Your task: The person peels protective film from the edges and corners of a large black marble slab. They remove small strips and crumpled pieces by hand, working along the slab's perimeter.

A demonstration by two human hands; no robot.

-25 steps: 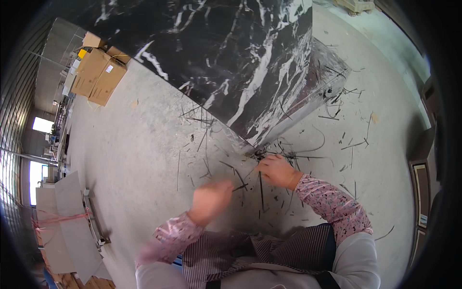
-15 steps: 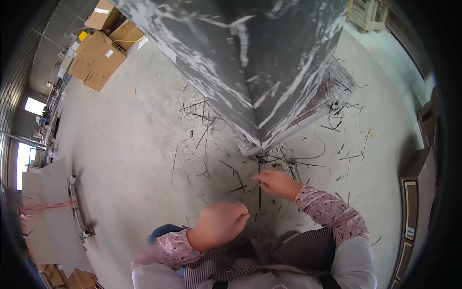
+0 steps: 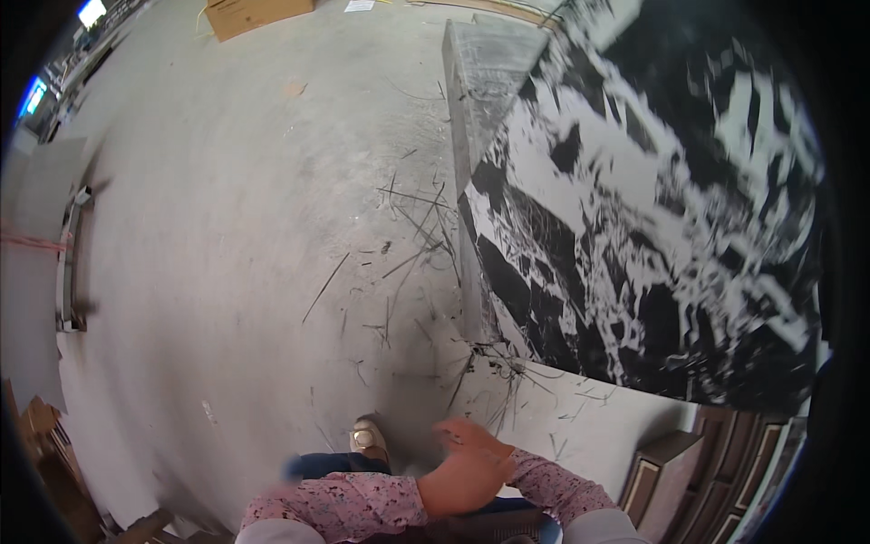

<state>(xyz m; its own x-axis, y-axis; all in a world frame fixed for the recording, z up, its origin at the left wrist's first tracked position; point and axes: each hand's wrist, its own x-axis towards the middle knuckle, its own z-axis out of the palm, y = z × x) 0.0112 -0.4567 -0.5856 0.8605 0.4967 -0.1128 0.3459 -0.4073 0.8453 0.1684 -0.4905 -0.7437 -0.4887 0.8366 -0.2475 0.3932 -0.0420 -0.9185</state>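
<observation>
Both hands meet low in the view, the left hand (image 3: pixel 467 487) overlapping the right hand (image 3: pixel 475 441). On the right hand the fingers are loosely bent and point left. Blur softens the left hand, so how far its fingers are open cannot be told; nor can I tell whether either one has hold of something thin.

Ahead and to the right of them, well apart, is the block (image 3: pixel 625 208). Its broad face is black, broken by jagged white veins and patches that run slantwise and smear a little with blur. One corner points down toward the hands. Along its left side shows a grey, dusty base (image 3: pixel 464 172), scuffed and pale at the edges.

Thin dark strips (image 3: pixel 478 350) bunch at that lower corner and scatter over the grey floor (image 3: pixel 227 227), some straight, some curved, many crossing.

At the top left stands a brown box (image 3: pixel 258 11), cut off by the picture's edge; its contents are out of sight. Faint dark print marks its side, too small to read. Just beside it lies white paper (image 3: pixel 360 5). Brown cases (image 3: pixel 668 462) with pale-framed panels stand at the lower right; what they hold is hidden.
</observation>
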